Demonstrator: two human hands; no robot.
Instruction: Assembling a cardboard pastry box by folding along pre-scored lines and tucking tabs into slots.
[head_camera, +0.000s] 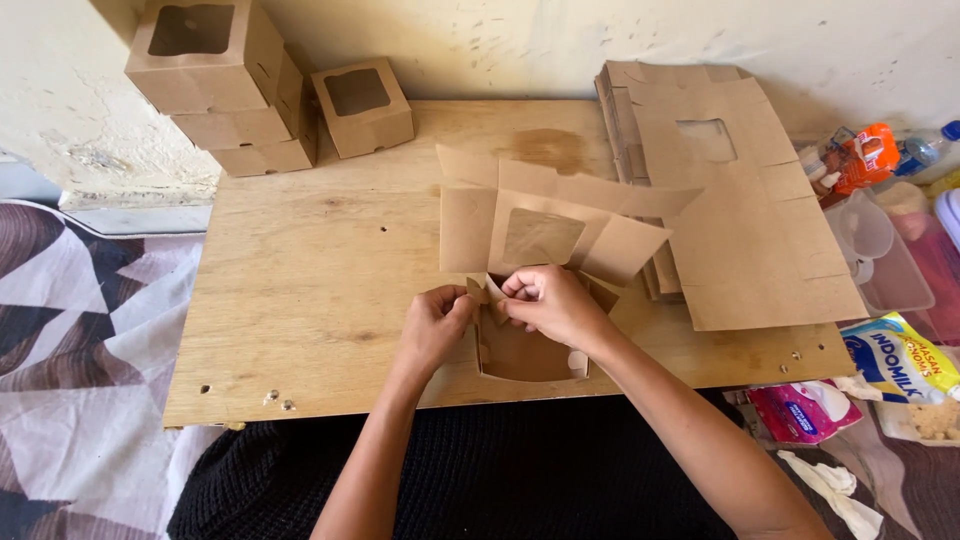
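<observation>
Stiff brown cardboard box (530, 290) — both hands (500, 310) pinching

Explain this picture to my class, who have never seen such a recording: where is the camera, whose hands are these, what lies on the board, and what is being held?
There is no machine here. A camera worn on a person's head looks down at their own two bare hands. The left hand and right hand both pinch a flap of a half-folded brown cardboard box with a window in its lid. It rests on a wooden board. A stack of flat, unfolded box blanks lies to the right. Finished window boxes are piled at the far left against the wall.
</observation>
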